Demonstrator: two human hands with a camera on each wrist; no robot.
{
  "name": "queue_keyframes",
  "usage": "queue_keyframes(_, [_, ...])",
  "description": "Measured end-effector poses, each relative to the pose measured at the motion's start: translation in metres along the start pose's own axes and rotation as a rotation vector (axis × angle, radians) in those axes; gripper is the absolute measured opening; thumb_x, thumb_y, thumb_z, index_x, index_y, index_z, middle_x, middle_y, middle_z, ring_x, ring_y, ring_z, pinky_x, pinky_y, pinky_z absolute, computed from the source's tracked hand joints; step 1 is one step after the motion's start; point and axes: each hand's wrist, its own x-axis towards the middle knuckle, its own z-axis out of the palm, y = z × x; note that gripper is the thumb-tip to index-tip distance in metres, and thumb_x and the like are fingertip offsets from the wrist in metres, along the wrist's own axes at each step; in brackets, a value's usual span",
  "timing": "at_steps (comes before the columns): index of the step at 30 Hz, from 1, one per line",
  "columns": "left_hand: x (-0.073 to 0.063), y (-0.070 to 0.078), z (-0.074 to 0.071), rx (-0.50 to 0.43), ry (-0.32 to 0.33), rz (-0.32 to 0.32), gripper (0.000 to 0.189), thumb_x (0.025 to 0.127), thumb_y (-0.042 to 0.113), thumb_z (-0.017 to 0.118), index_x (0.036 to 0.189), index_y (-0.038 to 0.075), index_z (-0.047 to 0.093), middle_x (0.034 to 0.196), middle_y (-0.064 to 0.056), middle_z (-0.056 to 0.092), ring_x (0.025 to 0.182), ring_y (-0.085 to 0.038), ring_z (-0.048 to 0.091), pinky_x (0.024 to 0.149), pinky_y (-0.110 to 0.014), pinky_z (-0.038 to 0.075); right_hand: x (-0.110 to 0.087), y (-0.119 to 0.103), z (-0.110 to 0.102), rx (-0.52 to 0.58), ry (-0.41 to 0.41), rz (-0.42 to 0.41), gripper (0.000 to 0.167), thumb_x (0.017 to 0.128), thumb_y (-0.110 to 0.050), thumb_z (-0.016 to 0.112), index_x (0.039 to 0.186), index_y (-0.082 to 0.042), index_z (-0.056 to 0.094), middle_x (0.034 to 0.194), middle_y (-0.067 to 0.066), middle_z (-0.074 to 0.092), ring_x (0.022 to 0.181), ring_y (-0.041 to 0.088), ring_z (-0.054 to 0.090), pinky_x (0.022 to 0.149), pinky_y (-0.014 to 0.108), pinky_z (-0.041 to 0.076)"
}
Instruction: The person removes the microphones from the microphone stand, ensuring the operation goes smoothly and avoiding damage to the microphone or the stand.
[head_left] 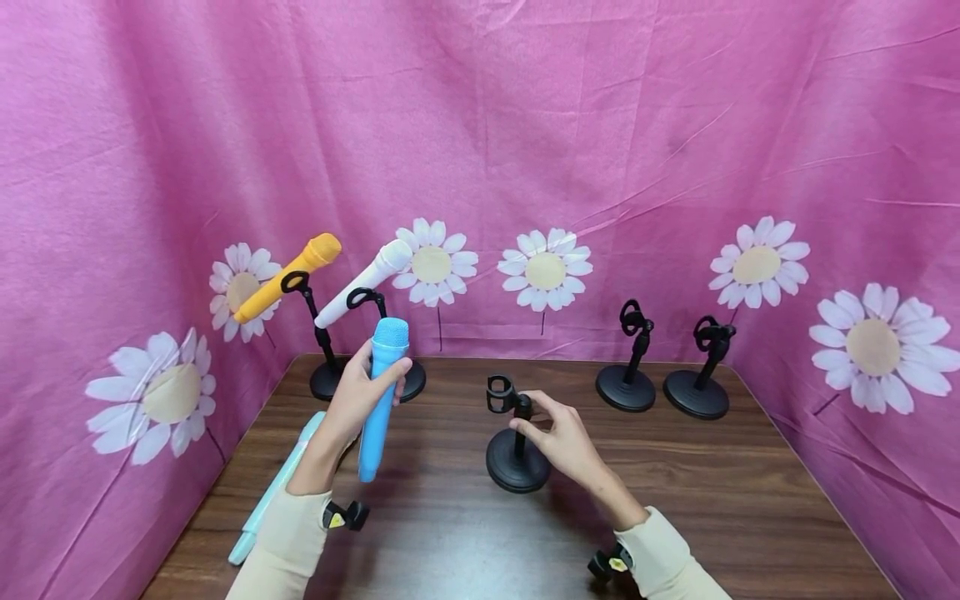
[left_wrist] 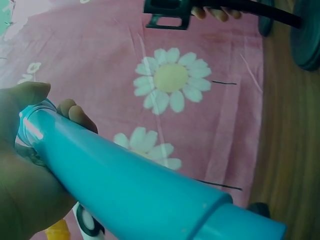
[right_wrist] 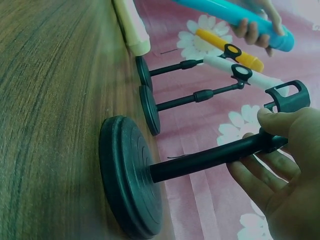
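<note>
My left hand (head_left: 360,396) grips a blue microphone (head_left: 381,400) near its head, which points up while the handle slants down above the table. In the left wrist view the microphone (left_wrist: 130,170) fills much of the lower half. My right hand (head_left: 561,437) holds a black microphone stand (head_left: 519,467) by its upper stem, thumb on one side and fingers on the other. An open clip (head_left: 501,394) with nothing in it tops that stand. The right wrist view shows the round base (right_wrist: 131,175) at the table surface; whether it touches cannot be told.
A yellow microphone (head_left: 288,279) and a white microphone (head_left: 365,283) rest in stands at the back left. A pale turquoise microphone (head_left: 276,492) lies on the wooden table (head_left: 450,533) beside my left forearm. Two further stands (head_left: 626,387) (head_left: 697,392) stand at the back right before a pink curtain.
</note>
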Motion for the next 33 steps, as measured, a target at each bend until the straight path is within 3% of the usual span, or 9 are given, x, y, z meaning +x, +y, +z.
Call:
queue_keyframes(6, [-0.005, -0.018, -0.002, 0.017, -0.019, -0.046, 0.036, 0.108, 0.018, 0.064, 0.136, 0.003, 0.045, 0.082, -0.008, 0.060, 0.069, -0.018, 0.061, 0.067, -0.033, 0.059, -0.001, 0.001, 0.001, 0.005, -0.005, 0.012, 0.030, 0.093, -0.014, 0.084, 0.121, -0.019, 0.075, 0.107, 0.006, 0.079, 0.103, 0.024, 0.078, 0.086, 0.029, 0.065])
queue_keyframes(22, [-0.013, -0.044, -0.006, 0.130, -0.009, -0.194, 0.056, 0.108, 0.026, 0.067, 0.151, 0.003, 0.040, 0.091, -0.015, 0.063, 0.077, -0.025, 0.065, 0.070, -0.035, 0.061, -0.003, 0.005, 0.002, 0.019, -0.006, 0.012, 0.026, 0.095, -0.020, 0.083, 0.119, -0.020, 0.075, 0.109, 0.005, 0.080, 0.103, 0.019, 0.078, 0.086, 0.027, 0.064])
queue_keyframes(26, [-0.016, -0.051, -0.005, 0.202, 0.024, -0.217, 0.062, 0.105, 0.026, 0.070, 0.155, 0.003, 0.040, 0.089, -0.012, 0.066, 0.075, -0.026, 0.067, 0.066, -0.033, 0.059, -0.004, 0.005, 0.002, 0.027, -0.014, 0.012, 0.024, 0.095, -0.019, 0.082, 0.118, -0.022, 0.074, 0.108, 0.003, 0.081, 0.103, 0.013, 0.077, 0.087, 0.024, 0.063])
queue_keyframes(33, [-0.018, -0.064, -0.003, 0.411, 0.059, -0.222, 0.069, 0.102, 0.024, 0.073, 0.156, -0.001, 0.041, 0.090, -0.020, 0.073, 0.071, -0.028, 0.072, 0.061, -0.029, 0.057, -0.004, 0.004, 0.001, 0.038, -0.017, 0.014, 0.023, 0.096, -0.020, 0.082, 0.118, -0.022, 0.074, 0.108, 0.001, 0.081, 0.104, 0.013, 0.077, 0.087, 0.024, 0.062])
